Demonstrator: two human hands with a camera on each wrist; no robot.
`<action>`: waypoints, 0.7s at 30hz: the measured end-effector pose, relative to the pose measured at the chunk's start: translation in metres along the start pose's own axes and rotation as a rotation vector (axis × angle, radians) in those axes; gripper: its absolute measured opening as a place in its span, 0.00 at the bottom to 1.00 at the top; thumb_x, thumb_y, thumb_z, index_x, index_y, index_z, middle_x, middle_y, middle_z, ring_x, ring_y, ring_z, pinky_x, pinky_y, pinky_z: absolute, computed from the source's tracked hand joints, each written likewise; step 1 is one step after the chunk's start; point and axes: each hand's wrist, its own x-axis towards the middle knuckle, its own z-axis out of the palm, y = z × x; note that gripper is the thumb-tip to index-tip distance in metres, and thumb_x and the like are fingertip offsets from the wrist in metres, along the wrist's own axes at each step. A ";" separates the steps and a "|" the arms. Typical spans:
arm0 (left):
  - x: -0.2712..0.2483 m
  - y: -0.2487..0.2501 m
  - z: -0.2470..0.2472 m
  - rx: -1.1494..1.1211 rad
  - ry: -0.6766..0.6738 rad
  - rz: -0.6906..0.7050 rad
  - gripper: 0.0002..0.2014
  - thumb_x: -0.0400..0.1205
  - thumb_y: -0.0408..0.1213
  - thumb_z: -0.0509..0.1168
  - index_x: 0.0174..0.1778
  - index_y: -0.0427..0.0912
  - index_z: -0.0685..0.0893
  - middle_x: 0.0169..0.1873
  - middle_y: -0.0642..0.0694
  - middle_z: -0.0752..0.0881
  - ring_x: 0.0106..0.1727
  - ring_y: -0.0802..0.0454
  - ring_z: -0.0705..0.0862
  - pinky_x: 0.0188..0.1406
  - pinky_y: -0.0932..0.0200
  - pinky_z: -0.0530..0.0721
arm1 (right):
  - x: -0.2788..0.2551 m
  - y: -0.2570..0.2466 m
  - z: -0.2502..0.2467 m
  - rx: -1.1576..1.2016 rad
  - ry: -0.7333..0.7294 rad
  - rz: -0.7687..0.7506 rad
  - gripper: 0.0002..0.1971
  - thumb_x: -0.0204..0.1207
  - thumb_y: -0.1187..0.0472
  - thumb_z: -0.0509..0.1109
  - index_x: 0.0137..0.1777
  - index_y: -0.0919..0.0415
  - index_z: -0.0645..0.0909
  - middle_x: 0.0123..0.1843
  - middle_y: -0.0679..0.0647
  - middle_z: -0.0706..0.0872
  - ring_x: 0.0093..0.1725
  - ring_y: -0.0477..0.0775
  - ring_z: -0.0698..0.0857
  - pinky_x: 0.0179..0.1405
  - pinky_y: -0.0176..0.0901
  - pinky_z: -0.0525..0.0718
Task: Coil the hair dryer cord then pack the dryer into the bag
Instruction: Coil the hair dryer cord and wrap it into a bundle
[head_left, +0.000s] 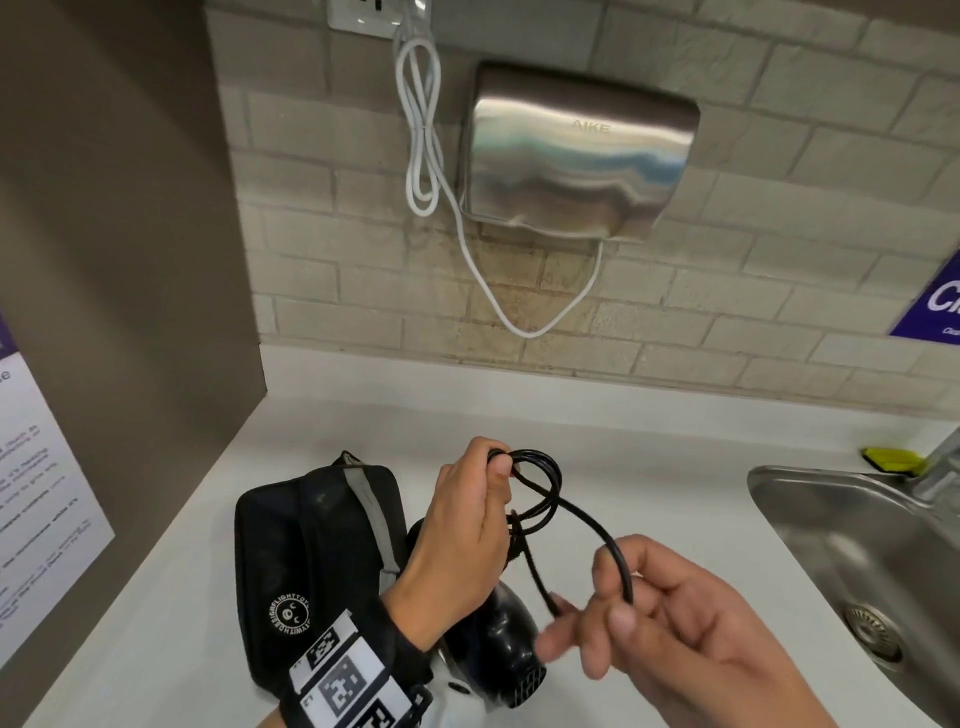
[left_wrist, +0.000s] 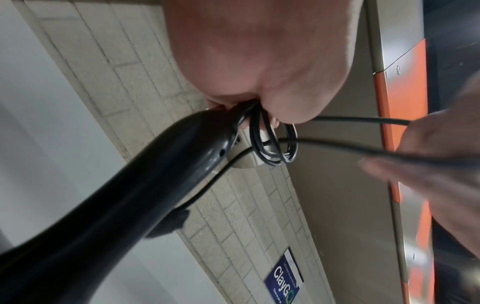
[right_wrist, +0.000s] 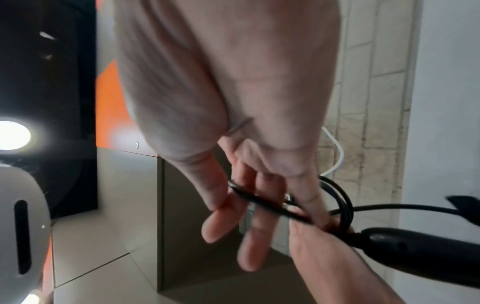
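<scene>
My left hand (head_left: 488, 478) is raised over the white counter and grips several black loops of the hair dryer cord (head_left: 540, 483) together with the end of the dryer's handle (left_wrist: 161, 164). The black hair dryer (head_left: 509, 639) hangs below that hand, grille end nearest me. A free strand runs right to my right hand (head_left: 613, 597), which holds it between thumb and fingers; the other fingers are stretched out. The right wrist view shows the cord (right_wrist: 262, 202) crossing those fingers. The black bag (head_left: 311, 545) lies on the counter left of the dryer, under my left forearm.
A steel sink (head_left: 831, 525) is set into the counter (head_left: 623, 431) at the right, with a yellow sponge (head_left: 893, 460) behind it. On the tiled wall hang a steel hand dryer (head_left: 576, 156) and its white cable (head_left: 426, 130). A brown side panel (head_left: 119, 234) bounds the left.
</scene>
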 end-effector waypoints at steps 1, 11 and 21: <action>0.000 -0.001 0.000 -0.004 0.001 -0.002 0.13 0.89 0.51 0.44 0.45 0.55 0.71 0.31 0.62 0.74 0.34 0.54 0.72 0.39 0.62 0.70 | -0.002 -0.003 0.003 0.045 0.002 0.012 0.09 0.73 0.56 0.79 0.45 0.58 0.82 0.33 0.64 0.87 0.44 0.71 0.90 0.56 0.53 0.86; 0.000 0.004 -0.001 -0.069 -0.054 0.007 0.15 0.90 0.48 0.47 0.47 0.47 0.74 0.30 0.57 0.73 0.33 0.57 0.73 0.35 0.58 0.76 | -0.008 -0.024 -0.004 0.680 -0.021 -0.123 0.22 0.89 0.70 0.50 0.78 0.81 0.53 0.51 0.73 0.80 0.29 0.55 0.71 0.36 0.50 0.72; -0.001 0.011 0.000 -0.103 -0.060 0.034 0.17 0.88 0.51 0.48 0.50 0.44 0.77 0.34 0.45 0.77 0.33 0.43 0.77 0.30 0.53 0.76 | -0.012 -0.014 0.009 0.658 0.058 -0.183 0.25 0.87 0.79 0.40 0.83 0.72 0.48 0.64 0.83 0.74 0.65 0.90 0.72 0.69 0.84 0.32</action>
